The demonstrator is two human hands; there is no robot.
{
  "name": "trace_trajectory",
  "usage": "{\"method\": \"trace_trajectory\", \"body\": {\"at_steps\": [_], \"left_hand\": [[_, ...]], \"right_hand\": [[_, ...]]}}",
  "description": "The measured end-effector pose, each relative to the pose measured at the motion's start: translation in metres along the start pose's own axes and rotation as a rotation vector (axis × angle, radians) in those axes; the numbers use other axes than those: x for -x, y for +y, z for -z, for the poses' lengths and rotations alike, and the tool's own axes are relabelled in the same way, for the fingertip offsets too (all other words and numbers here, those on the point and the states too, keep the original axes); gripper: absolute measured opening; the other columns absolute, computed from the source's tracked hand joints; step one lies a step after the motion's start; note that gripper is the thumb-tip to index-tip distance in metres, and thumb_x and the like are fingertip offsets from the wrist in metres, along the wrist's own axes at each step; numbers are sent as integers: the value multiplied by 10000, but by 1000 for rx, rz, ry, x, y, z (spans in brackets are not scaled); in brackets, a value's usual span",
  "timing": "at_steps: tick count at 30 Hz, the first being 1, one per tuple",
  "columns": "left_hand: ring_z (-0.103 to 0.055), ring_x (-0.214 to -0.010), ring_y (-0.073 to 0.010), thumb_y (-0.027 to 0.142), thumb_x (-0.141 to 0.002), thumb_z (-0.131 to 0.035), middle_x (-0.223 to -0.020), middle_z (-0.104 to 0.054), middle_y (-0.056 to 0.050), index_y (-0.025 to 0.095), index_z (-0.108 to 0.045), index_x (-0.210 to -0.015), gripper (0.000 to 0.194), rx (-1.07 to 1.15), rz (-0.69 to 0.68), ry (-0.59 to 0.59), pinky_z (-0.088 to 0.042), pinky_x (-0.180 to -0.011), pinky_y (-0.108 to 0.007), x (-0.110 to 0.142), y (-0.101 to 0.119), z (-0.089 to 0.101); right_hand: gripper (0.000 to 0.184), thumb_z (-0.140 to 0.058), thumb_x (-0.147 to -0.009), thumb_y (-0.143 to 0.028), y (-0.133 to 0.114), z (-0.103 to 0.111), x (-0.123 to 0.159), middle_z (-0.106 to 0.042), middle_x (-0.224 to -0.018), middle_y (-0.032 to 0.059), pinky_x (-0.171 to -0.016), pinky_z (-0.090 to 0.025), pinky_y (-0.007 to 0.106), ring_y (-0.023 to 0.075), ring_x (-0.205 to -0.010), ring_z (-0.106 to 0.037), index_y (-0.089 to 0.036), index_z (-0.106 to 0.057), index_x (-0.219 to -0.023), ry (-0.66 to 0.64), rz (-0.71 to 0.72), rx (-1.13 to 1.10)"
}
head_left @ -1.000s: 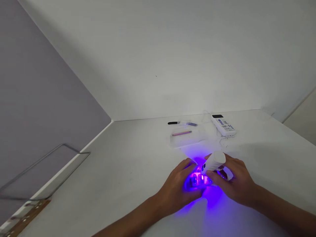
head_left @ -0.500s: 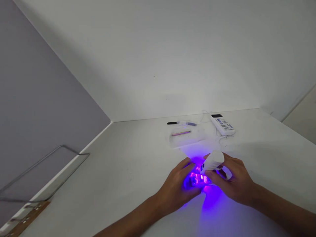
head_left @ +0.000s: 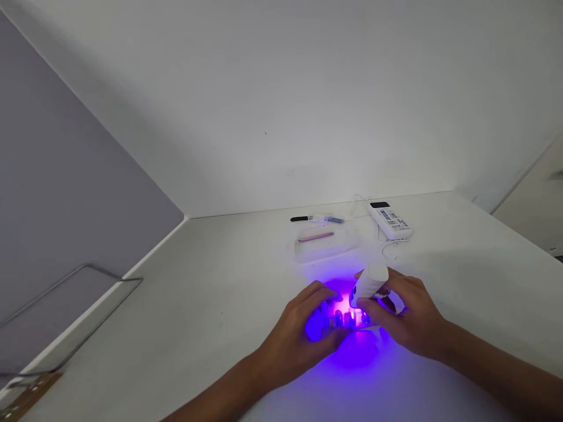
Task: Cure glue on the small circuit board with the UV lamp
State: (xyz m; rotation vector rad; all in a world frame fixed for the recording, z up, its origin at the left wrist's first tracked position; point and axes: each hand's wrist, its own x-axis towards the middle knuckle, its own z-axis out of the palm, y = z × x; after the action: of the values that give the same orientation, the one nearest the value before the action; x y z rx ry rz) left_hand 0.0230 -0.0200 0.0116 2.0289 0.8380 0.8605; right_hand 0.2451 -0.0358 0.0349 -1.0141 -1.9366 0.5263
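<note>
My right hand [head_left: 409, 310] is closed around a white handheld UV lamp [head_left: 370, 281], tilted with its lit end down to the left. Violet-pink light falls from it onto a row of small glossy pieces [head_left: 349, 319] at the table surface; the glare hides their exact kind. On the left of that row is my left hand [head_left: 303, 328], fingers curved and apart from the thumb, with a gap between them. The fingertips are close to the pieces; whether they touch is unclear.
Behind the hands, a pink pencil-like stick [head_left: 315, 237] lies on a clear sheet [head_left: 323, 252]. Farther back are a black-ended pen or brush [head_left: 299, 218] and a white power bank [head_left: 390, 221] with a cable. A wire frame [head_left: 105, 319] stands at the left edge.
My left hand has drawn a little to the left and its fingers have parted, uncovering more of the lit pieces. The lamp stays in my right hand. The view has shifted slightly.
</note>
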Motion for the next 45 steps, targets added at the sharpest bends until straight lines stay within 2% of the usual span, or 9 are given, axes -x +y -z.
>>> {"method": "trace_trajectory", "body": {"at_steps": [2,5,10,14,19,24,33,41,45], "left_hand": [[-546,-783,-161,215,-992,-566,-895,-602,-14,203,-605,-975,44,-13,11,41,-451,-706,-272,2,-4,2],[-463,-690,-147,241,-1049,-435,-784,-545,8,198,-544,-859,224,-58,51,100,-396,-649,-264,3,-12,4],[-393,-638,-142,290,-1061,-378,-711,-462,30,203,-457,-785,300,-80,111,102,-364,-611,-262,2,-16,6],[-391,-636,-141,298,-1056,-385,-712,-461,30,203,-450,-777,302,-72,120,76,-360,-605,-263,1,-14,6],[-411,-670,-142,253,-1029,-455,-753,-508,27,203,-504,-859,184,-61,106,78,-375,-632,-263,2,-16,4],[-422,-675,-138,220,-1018,-459,-774,-532,26,205,-518,-892,140,-65,78,83,-386,-636,-259,2,-18,3],[-425,-670,-138,202,-1006,-452,-769,-538,18,203,-515,-888,134,-83,65,77,-392,-629,-258,1,-16,5],[-432,-668,-141,233,-1038,-411,-784,-550,8,199,-537,-902,189,-93,72,79,-389,-626,-259,1,-16,3],[-434,-675,-143,239,-1042,-409,-792,-553,9,201,-545,-914,190,-98,78,80,-388,-634,-262,1,-16,3]], "right_hand": [[197,-596,-975,-241,1,0,0,-635,-677,2,-538,-437,245,127,-560,-504,-204,-596,-782,-10,-10,5],[188,-604,-976,-256,1,-1,1,-616,-663,-5,-527,-426,239,125,-556,-489,-204,-610,-795,-19,-9,15],[163,-603,-983,-235,1,-1,2,-615,-670,-7,-527,-429,227,122,-563,-500,-205,-630,-825,-52,-3,0],[172,-605,-985,-242,2,-1,2,-614,-670,-6,-528,-433,231,125,-563,-495,-206,-614,-816,-60,2,-5],[218,-595,-989,-265,5,-2,4,-624,-685,8,-545,-440,249,133,-574,-496,-204,-586,-780,-67,-15,13],[173,-588,-994,-273,5,-2,4,-624,-677,-11,-552,-432,247,129,-567,-498,-210,-642,-842,-79,-39,47],[208,-581,-994,-328,4,-1,2,-601,-636,-29,-535,-429,248,137,-571,-527,-222,-678,-844,-89,-202,52],[202,-579,-999,-328,6,-3,2,-634,-682,-20,-547,-449,254,142,-598,-561,-226,-655,-842,-133,-264,7],[201,-574,-1002,-324,5,-2,2,-643,-688,-20,-547,-450,247,140,-601,-567,-226,-651,-845,-133,-246,-13]]}}
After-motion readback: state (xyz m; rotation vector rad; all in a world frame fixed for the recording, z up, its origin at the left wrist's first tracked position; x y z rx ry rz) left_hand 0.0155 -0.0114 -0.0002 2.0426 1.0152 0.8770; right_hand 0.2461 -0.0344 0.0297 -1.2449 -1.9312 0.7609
